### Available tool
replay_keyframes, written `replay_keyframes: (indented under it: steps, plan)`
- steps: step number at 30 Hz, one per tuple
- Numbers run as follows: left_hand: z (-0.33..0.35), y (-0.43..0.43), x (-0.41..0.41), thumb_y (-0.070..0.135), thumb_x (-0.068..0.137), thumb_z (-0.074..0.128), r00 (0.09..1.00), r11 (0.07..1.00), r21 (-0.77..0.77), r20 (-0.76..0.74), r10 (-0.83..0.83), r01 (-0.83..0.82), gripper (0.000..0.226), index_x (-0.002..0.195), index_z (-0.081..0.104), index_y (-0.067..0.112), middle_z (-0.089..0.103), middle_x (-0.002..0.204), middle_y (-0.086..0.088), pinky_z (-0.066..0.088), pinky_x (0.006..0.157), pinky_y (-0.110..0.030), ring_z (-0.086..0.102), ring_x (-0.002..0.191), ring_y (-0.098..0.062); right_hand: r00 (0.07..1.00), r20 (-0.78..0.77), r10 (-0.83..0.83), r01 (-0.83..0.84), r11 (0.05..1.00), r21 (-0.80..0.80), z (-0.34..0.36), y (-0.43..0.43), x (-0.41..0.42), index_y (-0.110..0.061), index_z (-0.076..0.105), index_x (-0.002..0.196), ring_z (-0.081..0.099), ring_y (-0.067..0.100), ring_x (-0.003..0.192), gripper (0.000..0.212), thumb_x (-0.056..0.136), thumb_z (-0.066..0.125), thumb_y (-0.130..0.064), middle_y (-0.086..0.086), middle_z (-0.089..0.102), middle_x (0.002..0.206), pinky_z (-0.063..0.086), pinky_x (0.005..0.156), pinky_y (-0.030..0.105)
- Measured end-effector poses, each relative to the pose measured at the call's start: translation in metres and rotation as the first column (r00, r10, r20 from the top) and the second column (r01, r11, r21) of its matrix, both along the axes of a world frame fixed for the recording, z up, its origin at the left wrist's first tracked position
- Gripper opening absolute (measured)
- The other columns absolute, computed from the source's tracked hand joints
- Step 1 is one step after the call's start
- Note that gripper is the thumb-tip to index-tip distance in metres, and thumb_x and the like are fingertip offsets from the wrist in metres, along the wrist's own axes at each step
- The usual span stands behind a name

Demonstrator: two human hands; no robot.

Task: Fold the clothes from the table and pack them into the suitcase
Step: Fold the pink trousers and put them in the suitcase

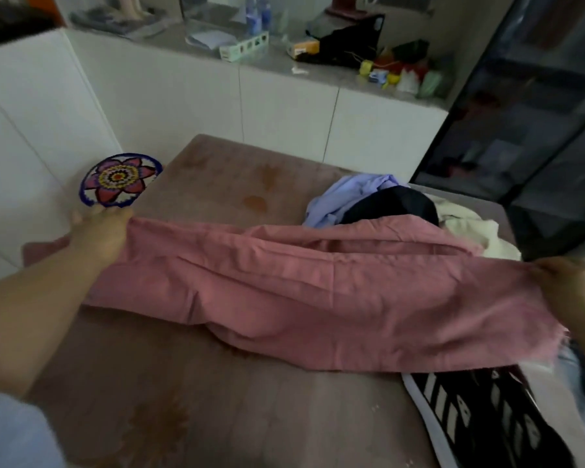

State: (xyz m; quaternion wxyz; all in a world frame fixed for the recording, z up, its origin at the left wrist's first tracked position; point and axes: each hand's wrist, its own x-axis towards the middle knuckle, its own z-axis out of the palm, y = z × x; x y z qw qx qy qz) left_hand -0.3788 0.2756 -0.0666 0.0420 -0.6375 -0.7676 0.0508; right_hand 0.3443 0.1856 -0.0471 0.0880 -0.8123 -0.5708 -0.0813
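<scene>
The pink garment is stretched across the brown worktop. The left hand has its grip closed on one end, and the right hand pinches the other. Just behind it to the right lies a heap of clothes in lilac, black and cream, and a flower-patterned plate stands at the far left edge.

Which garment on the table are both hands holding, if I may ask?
The pink garment, gripped by the left hand and right hand; the others lie unheld.
</scene>
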Motion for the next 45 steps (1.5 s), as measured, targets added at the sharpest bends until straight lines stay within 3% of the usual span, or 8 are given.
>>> replay_keyframes:
  steps: [4,13,19,24,30,34,38,45]
  plan:
    - [-0.013,0.048,0.01,0.002,0.086,0.043,0.999,0.997,0.066,-0.008,-0.034,0.035,0.031,0.114,0.055,0.008,0.054,0.115,-0.021,0.021,0.107,-0.049,0.044,0.112,-0.035,0.972,0.066,-0.227,0.223,0.973,0.065,0.016,0.025,-0.032,-0.02,0.073,0.101,0.042,0.041,0.105,0.033,0.095,0.046,-0.038,0.019,0.056,0.115,0.023,0.101,0.043]
    - [-0.039,0.073,0.058,0.006,0.092,0.044,0.999,0.998,0.065,0.049,-0.013,0.01,0.038,0.129,0.051,0.011,0.053,0.128,-0.017,0.009,0.109,-0.064,0.035,0.123,-0.035,0.927,-0.063,-0.371,0.372,0.928,0.014,-0.003,0.072,-0.043,-0.021,0.067,0.111,0.036,0.043,0.115,0.039,0.091,0.039,-0.04,0.016,0.046,0.121,0.029,0.105,0.053]
    - [-0.074,0.028,0.101,0.038,0.1,0.029,0.929,0.95,0.009,0.204,-0.308,0.313,0.051,0.149,0.019,0.029,0.019,0.156,0.005,-0.028,0.105,-0.035,0.009,0.144,-0.021,0.988,-0.149,0.044,-0.048,0.998,-0.028,-0.021,0.052,-0.169,-0.021,0.044,0.136,0.025,0.034,0.133,0.044,0.095,0.042,-0.037,0.012,0.036,0.142,-0.003,0.115,0.051]
    - [-0.09,-0.004,0.094,0.046,0.099,0.016,0.958,0.91,-0.298,0.106,-0.268,0.288,0.056,0.149,-0.005,0.032,-0.007,0.158,0.008,-0.011,0.113,-0.046,-0.004,0.146,-0.016,0.89,-0.037,0.455,-0.456,0.887,-0.066,-0.061,-0.002,-0.263,-0.028,0.039,0.136,0.032,0.032,0.125,0.056,0.095,0.015,-0.058,0.006,0.038,0.138,0.011,0.11,0.054]
    - [-0.085,-0.042,0.047,0.047,0.099,0.016,0.977,0.947,-0.244,0.041,-0.207,0.211,0.06,0.138,-0.025,0.027,-0.016,0.157,0.005,-0.042,0.086,-0.033,-0.015,0.144,-0.018,0.887,-0.015,0.462,-0.45,0.854,-0.262,-0.086,-0.025,-0.302,-0.029,0.033,0.143,0.034,0.031,0.128,0.059,0.095,0.014,-0.057,0.013,0.046,0.142,0.019,0.108,0.053]
    - [-0.087,-0.067,0.006,0.045,0.097,0.031,0.958,0.992,-0.036,0.259,0.126,-0.121,0.07,0.149,-0.01,0.022,-0.006,0.158,-0.008,-0.026,0.104,-0.045,-0.006,0.145,-0.03,0.771,-0.056,0.634,-0.629,0.745,-0.222,-0.088,-0.038,-0.369,-0.031,0.027,0.146,0.034,0.027,0.129,0.067,0.086,0.031,-0.057,0.01,0.047,0.141,0.023,0.109,0.052]
    - [-0.094,-0.076,-0.024,0.045,0.093,0.047,0.675,0.814,-0.152,0.486,0.555,-0.56,0.082,0.145,0.01,-0.006,0.016,0.149,-0.033,0.004,0.113,-0.055,0.015,0.138,-0.046,0.742,-0.103,0.663,-0.661,0.696,-0.281,-0.086,-0.035,-0.425,-0.028,0.038,0.137,0.053,0.024,0.122,0.063,0.08,0.033,-0.056,0.004,0.054,0.136,0.032,0.098,0.051]
    - [-0.11,-0.061,-0.043,0.04,0.087,0.061,0.536,0.8,-0.099,0.693,0.482,-0.591,0.085,0.143,0.019,-0.008,0.029,0.146,-0.03,0.022,0.113,-0.05,0.031,0.134,-0.042,0.722,-0.368,0.586,-0.688,0.555,-0.467,-0.106,-0.03,-0.47,-0.021,0.043,0.14,0.064,0.019,0.108,0.08,0.07,0.034,-0.059,0.0,0.062,0.127,0.05,0.085,0.043]
